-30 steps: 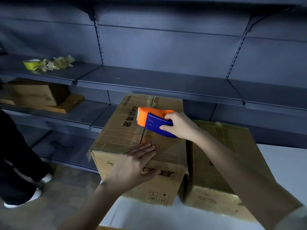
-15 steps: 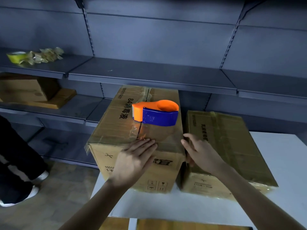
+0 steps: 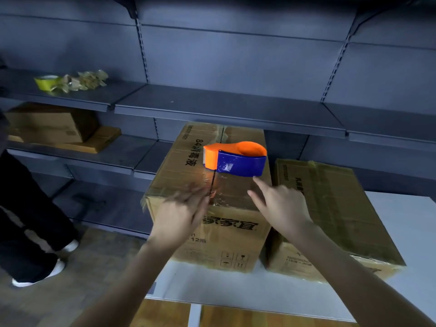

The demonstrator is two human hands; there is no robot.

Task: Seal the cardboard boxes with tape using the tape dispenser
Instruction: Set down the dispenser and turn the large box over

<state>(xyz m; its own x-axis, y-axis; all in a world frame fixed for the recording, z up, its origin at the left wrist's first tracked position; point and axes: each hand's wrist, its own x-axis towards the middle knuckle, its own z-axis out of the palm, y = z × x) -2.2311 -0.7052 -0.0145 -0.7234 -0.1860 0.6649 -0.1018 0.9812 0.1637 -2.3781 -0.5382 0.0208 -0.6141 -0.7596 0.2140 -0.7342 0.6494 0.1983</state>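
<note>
Head view, looking down over a white surface (image 3: 236, 287) set in front of grey shelving (image 3: 224, 107).

- Two cardboard boxes side by side on the surface. The taller box (image 3: 233, 234) is on the left, with printed characters on its top and front. The lower box (image 3: 335, 208) is just beside it on the right.
- Tape dispenser (image 3: 236, 159), orange with a blue body, rests on top of the taller box over the centre seam. Neither hand holds it.
- Clear tape (image 3: 224, 187) lies shiny along the seam, from the dispenser to the front edge.
- Left hand (image 3: 179, 215) is at the front top edge of the taller box, left of the seam. Its fingers (image 3: 194, 193) are straight and spread, gripping nothing. They are motion-blurred, so contact with the tape cannot be told.
- Right hand (image 3: 280, 204) is over the right part of the same box top, loose and gripping nothing, with the index finger (image 3: 260, 185) stretched out. The fingertip is just short of the dispenser's blue body.
- On the upper shelf at left are a yellow-green tape roll (image 3: 46, 81) and crumpled tape scraps (image 3: 88, 79).
- On the lower shelf at left is another carton (image 3: 52, 123), sitting on flattened cardboard.
- Another person's dark-trousered legs (image 3: 28, 208) and white shoes stand on the floor at far left.
</note>
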